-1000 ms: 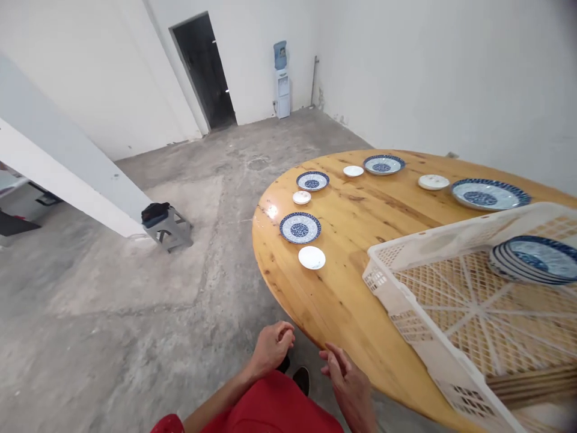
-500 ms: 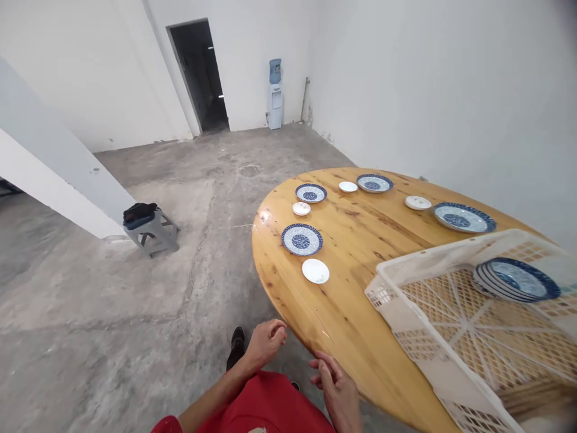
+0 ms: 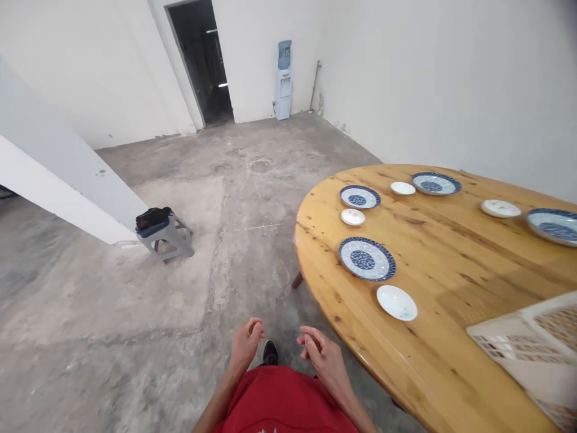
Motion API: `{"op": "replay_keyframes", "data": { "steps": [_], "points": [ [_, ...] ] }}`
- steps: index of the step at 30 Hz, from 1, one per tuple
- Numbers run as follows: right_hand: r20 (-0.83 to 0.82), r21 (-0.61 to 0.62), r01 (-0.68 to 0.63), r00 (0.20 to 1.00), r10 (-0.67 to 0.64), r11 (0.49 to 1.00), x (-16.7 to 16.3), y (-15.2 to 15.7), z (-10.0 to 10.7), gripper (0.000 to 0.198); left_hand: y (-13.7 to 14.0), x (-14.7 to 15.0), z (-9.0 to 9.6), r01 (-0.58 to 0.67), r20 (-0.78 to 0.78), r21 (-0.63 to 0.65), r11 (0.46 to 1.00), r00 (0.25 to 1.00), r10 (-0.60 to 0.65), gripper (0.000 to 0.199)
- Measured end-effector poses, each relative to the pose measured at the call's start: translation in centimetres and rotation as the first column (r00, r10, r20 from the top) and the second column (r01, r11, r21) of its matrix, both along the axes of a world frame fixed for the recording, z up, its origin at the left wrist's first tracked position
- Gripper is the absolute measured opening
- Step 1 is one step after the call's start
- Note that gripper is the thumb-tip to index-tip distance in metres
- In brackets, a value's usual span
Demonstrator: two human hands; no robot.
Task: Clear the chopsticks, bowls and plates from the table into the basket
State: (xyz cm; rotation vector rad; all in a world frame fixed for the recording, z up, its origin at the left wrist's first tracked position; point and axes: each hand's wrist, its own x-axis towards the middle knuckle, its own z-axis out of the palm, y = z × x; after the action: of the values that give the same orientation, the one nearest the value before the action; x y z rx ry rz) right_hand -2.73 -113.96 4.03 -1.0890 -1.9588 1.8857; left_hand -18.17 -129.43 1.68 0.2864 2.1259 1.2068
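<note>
My left hand (image 3: 247,344) hangs over the floor in front of my red shirt, fingers loosely bent and nothing in them. To its right, my right hand (image 3: 321,355) is near the edge of the wooden table (image 3: 433,258), also holding nothing, its fingers half curled and slightly apart. Nearest to that hand on the tabletop lies a small white dish (image 3: 396,302). Behind it is a blue-and-white plate (image 3: 367,258). Farther along the edge are another small dish (image 3: 353,217) and a blue-rimmed plate (image 3: 360,197).
More plates and small dishes line the far side, among them a blue-rimmed plate (image 3: 436,183). A white plastic crate (image 3: 532,343) stands on the table at right. A grey stool (image 3: 174,237) with dark cloth is by the pillar (image 3: 76,162). A water dispenser (image 3: 283,90) stands at the back wall.
My view has swung left, so the table and crate sit farther right and the stacked plates are out of sight. Both hands have moved away from the table edge, still empty.
</note>
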Motion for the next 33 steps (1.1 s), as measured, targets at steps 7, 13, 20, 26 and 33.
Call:
{"op": "replay_keyframes", "data": {
  "steps": [7,13,20,26,33],
  "points": [
    [0.03,0.026,-0.024,0.999,0.023,0.999,-5.7,0.2,0.5,0.057,1.4,-4.8,-0.3,0.024,0.043,0.04,0.999,0.999,-0.026,0.046],
    [0.036,0.037,-0.076,0.997,0.074,0.996,-11.5,2.9,-0.4,0.05,7.0,-10.1,-0.1,0.122,0.043,0.095,0.988,0.991,-0.126,0.048],
    [-0.014,0.052,-0.009,1.0,0.01,0.999,-20.7,9.8,-2.4,0.051,14.7,-20.2,0.3,0.182,0.013,0.053,0.982,0.983,-0.183,0.056],
    [-0.106,-0.04,0.182,0.977,-0.185,0.982,-28.9,17.1,-1.8,0.052,19.9,-28.6,1.3,0.201,0.005,-0.045,0.979,0.98,-0.201,0.068],
    [-0.111,-0.108,0.292,0.946,-0.303,0.95,-34.4,23.9,-0.3,0.055,24.5,-34.5,1.0,0.184,0.029,-0.073,0.98,0.983,-0.182,0.065]
  ]
}}
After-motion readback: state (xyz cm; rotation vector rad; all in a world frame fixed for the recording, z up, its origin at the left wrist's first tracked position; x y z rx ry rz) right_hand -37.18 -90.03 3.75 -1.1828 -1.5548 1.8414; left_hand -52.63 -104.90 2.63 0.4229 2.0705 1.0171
